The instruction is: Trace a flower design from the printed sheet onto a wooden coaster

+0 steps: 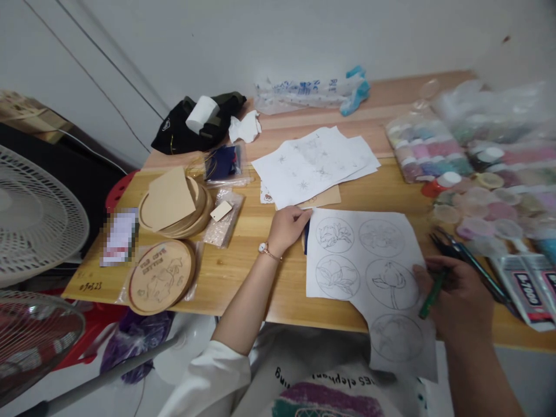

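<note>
A white paper sheet point(365, 243) with several flower drawings in circles is held between my hands; its lower part hangs past the table's front edge. My left hand point(289, 229), with a watch and bracelet at the wrist, pinches the upper left corner. At the right edge my right hand point(460, 295) is closed round a green pen or pencil point(434, 294) pointing downward, with its thumb on the paper. Something dark blue, mostly hidden, shows under the sheet by my left fingers. Beyond lie overlapping papers point(317, 162) with faint sketches.
On the left are stacked wooden discs point(197, 208), a drawn-on round board point(160, 278), a blurred-out phone point(119, 236) and fans point(39, 208). Jars of coloured beads or powder point(430, 150), tweezers-like tools point(471, 269) and glue tubes point(527, 289) crowd the right. A black bag point(174, 127) lies behind.
</note>
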Available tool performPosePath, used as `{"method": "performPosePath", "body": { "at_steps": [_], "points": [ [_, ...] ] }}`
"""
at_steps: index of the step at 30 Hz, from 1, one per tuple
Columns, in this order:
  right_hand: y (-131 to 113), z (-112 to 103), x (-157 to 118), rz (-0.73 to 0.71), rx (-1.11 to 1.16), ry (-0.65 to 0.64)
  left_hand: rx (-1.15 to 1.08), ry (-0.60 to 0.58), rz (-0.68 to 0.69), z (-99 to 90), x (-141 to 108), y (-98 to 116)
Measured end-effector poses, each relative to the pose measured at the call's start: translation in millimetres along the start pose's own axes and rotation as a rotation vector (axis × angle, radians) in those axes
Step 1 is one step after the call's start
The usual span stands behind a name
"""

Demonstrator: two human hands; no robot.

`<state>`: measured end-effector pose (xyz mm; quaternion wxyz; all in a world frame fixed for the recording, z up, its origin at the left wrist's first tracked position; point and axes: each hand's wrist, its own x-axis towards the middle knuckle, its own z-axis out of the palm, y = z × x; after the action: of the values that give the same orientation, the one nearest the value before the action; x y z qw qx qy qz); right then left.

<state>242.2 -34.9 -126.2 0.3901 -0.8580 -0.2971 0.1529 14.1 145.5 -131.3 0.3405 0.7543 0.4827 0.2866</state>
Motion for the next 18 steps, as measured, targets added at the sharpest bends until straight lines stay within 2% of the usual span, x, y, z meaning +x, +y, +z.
{"method": "performPosePath", "body": {
  "at_steps": [8, 18],
  "points": [
    [6, 5, 0, -0.033, 0.009, -0.016, -0.025, -0.003, -0.014, -0.8, -1, 1],
    [-6, 7, -4, -0.027, -0.011, -0.029, 0.012, -0.024, -0.029, -2.3, -1, 2]
  ]
}}
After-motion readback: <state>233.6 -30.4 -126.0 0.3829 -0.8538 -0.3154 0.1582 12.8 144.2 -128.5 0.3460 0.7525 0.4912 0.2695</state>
